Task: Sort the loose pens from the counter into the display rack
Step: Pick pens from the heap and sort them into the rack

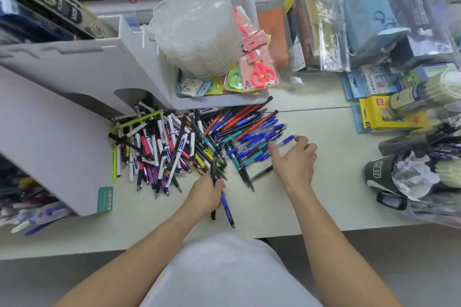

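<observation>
Your left hand (208,193) was curled around a small bunch of pens (225,207); a blue one and a black one stuck out below your fist, and a dark barrel rose above it. How many you held could not be made out, since your fingers hid the middle of the bunch. Your right hand (295,161) lay over the edge of the blue pens (259,141), thumb stretched left, fingers bent at the tips; whether they pinched a pen could not be told.

Loose pens lay in a heap (169,149) on the counter (311,197), between the white rack (57,137) on your left and your right hand. White, pink, yellow and purple barrels were tangled at the left of the heap, with red and blue ones fanned out at the right. Farther pens ran under a white tray (219,101) and were partly hidden. Only the rack's blank side showed, so its slots could not be seen. Packets at the right edge were blurred.
</observation>
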Action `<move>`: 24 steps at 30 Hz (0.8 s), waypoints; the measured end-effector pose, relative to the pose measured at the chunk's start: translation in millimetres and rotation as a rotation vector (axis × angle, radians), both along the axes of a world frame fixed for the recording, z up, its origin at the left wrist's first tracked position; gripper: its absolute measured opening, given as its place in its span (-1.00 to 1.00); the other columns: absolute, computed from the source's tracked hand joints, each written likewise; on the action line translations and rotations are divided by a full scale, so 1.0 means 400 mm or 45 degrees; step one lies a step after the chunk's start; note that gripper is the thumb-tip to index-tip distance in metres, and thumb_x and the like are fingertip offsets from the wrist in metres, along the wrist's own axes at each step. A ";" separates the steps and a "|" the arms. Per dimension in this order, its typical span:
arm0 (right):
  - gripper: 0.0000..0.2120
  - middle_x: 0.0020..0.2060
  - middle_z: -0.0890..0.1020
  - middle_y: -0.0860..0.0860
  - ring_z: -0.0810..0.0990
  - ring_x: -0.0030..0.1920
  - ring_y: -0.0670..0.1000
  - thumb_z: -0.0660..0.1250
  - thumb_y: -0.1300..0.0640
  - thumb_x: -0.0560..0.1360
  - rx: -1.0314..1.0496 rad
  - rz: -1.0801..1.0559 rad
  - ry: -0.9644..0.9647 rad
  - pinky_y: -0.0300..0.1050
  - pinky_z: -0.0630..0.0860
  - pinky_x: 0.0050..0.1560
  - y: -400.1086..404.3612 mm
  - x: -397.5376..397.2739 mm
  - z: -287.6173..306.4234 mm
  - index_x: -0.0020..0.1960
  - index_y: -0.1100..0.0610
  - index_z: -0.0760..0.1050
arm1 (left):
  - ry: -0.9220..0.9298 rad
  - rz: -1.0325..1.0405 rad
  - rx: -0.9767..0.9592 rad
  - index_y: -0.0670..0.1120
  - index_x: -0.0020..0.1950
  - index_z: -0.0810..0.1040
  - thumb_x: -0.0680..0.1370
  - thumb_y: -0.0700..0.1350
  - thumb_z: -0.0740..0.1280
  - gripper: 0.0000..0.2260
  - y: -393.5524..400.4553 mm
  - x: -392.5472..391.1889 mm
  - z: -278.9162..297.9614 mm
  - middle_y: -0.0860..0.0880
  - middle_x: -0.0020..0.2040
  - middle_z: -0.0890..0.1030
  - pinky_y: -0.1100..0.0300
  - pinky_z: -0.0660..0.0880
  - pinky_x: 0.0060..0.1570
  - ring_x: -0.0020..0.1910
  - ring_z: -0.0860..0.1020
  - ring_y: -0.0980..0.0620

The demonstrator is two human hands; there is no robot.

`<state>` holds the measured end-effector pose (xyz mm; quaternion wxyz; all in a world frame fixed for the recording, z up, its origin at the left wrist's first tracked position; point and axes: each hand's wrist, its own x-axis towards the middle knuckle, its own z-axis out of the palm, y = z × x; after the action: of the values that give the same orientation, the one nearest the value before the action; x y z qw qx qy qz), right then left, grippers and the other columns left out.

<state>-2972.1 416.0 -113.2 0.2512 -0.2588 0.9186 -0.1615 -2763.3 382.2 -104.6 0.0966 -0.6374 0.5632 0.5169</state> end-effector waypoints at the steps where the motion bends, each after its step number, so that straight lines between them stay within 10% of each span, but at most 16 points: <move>1: -0.23 0.28 0.34 0.19 0.39 0.26 0.22 0.37 -0.33 0.49 0.036 -0.017 -0.023 0.09 0.49 0.11 -0.024 0.000 -0.008 0.41 0.21 0.25 | 0.090 0.095 0.037 -0.12 -0.04 0.45 0.70 -0.08 0.14 -0.80 -0.005 0.003 0.015 -0.09 -0.18 0.66 0.18 0.57 -0.30 -0.27 0.65 -0.03; 6: -0.12 0.31 0.31 0.15 0.33 0.31 0.17 0.53 -0.25 0.39 -0.120 0.084 -0.086 0.01 0.44 0.27 -0.076 0.034 -0.028 0.48 0.16 0.24 | 0.405 0.372 -0.057 -0.11 0.04 0.41 0.71 -0.08 0.14 -0.86 -0.065 0.014 0.073 -0.14 -0.16 0.63 0.00 0.64 -0.07 -0.18 0.69 -0.13; 11: -0.10 0.37 0.27 0.09 0.47 0.27 0.10 0.62 -0.06 0.37 -0.385 -0.113 -0.262 -0.09 0.48 0.29 -0.049 0.071 -0.026 0.52 0.15 0.22 | 0.354 0.117 -0.357 -0.04 0.04 0.46 0.69 -0.02 0.19 -0.87 -0.138 -0.027 0.076 0.00 -0.27 0.55 0.30 0.44 -0.35 -0.39 0.50 0.17; 16: -0.26 0.20 0.61 0.12 0.59 0.20 0.09 0.61 -0.11 0.35 -0.129 -0.144 -0.331 -0.10 0.49 0.16 -0.010 0.101 -0.021 0.36 0.24 0.46 | 0.249 -0.132 -0.561 0.00 0.11 0.50 0.66 -0.03 0.28 -0.92 -0.202 -0.086 0.064 0.07 -0.06 0.51 0.18 0.38 -0.06 -0.07 0.51 0.07; 24: -0.29 0.01 0.64 0.02 0.63 0.00 0.01 0.66 -0.13 0.27 -0.236 -0.289 -0.462 -0.07 0.59 0.05 -0.043 0.147 -0.012 0.27 0.18 0.49 | -0.028 -0.321 -0.607 -0.15 0.24 0.52 0.64 -0.11 0.30 -0.80 -0.208 -0.152 0.041 -0.12 0.11 0.60 0.02 0.52 0.06 0.10 0.58 -0.13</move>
<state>-2913.4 398.7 -117.9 0.3675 -0.1425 0.8630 -0.3161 -2824.0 299.0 -88.1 0.0135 -0.5725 0.7428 0.3467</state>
